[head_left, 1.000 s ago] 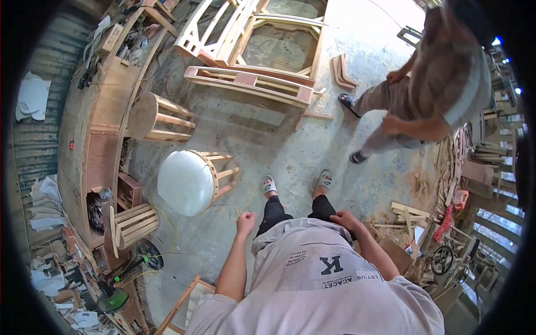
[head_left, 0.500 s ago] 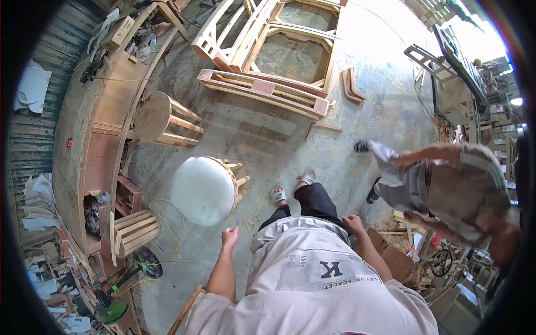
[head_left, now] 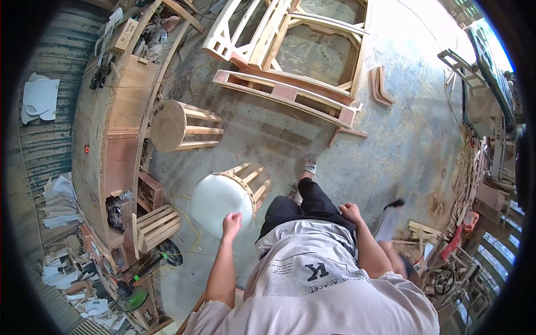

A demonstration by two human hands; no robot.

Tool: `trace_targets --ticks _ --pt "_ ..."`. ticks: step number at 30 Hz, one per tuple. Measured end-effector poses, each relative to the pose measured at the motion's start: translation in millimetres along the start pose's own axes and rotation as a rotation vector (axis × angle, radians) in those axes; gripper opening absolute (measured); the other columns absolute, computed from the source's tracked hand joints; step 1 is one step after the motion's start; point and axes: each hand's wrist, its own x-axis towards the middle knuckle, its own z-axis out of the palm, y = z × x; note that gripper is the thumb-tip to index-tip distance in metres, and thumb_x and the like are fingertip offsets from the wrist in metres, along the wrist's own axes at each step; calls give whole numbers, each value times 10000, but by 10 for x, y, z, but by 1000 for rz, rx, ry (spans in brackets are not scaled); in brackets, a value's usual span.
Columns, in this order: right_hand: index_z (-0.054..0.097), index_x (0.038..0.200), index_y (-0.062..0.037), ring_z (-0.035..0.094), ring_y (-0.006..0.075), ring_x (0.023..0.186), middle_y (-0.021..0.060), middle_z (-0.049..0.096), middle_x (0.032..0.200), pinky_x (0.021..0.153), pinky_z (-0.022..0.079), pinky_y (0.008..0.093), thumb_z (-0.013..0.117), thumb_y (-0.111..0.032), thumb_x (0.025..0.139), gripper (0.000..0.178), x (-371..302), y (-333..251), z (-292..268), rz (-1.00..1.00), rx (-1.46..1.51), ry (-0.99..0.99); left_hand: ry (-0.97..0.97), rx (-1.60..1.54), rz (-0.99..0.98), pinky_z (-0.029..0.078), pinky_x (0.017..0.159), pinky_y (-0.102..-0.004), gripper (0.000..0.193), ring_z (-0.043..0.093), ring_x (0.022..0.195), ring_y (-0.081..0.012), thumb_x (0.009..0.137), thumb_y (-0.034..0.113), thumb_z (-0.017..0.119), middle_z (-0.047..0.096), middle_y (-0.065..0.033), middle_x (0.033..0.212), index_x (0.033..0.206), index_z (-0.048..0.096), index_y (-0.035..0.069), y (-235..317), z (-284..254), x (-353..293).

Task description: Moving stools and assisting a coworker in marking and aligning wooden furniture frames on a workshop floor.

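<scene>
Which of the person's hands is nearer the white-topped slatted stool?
Left. The left hand overlaps the lower right of the stool's white top in view; the right hand is clear of it, farther right.

Head view: worn on the head, left one of a side-by-side fisheye pair. Looks steeply down and a little forward, upright, unmirrored. Nearest, along lower edge: pale shirt [head_left: 318,279], from directly above. At middle range, also from above: left hand [head_left: 232,222], right hand [head_left: 350,213]. Farther off, toward upper edge: wooden frames [head_left: 283,92] on floor [head_left: 419,117]. Spans wide, from corrugated wall [head_left: 61,50] at left to spoked wheel [head_left: 445,281] at lower right. Bends straight edges near rim.
</scene>
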Motion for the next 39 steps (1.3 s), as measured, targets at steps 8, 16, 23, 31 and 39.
trace_targets --ticks 8,16,23,31,39 --pt "538 794 -32 494 141 437 30 492 572 406 422 283 554 -203 833 176 168 -1025 -477 102 508 -139 -26 116 7 491 548 -279 262 593 634 -125 834 266 612 633 -63 737 865 603 6 336 133 22" --pt "528 812 -45 508 160 441 29 494 560 422 463 324 557 -235 828 193 314 -481 -291 324 570 -134 -47 352 134 492 638 -321 306 632 659 -202 797 313 622 658 -109 747 867 630 15 852 104 201" --pt "530 813 -52 511 166 444 31 499 571 432 470 329 553 -233 832 183 301 -387 -354 403 553 -129 -51 282 89 480 601 -297 287 608 601 -154 813 296 617 646 -76 713 855 620 12 1403 81 344" --pt "530 814 -55 512 158 445 22 498 566 431 466 317 547 -236 839 183 514 -736 -441 289 571 -128 -97 270 86 478 587 -285 274 601 592 -142 826 285 611 641 -68 708 865 612 14 1350 154 303" --pt "529 805 -54 498 155 430 19 495 564 409 450 307 542 -232 847 184 548 -766 -397 267 586 -151 -59 303 49 471 548 -288 262 592 566 -139 824 274 622 639 -75 704 869 617 16 1293 73 232"
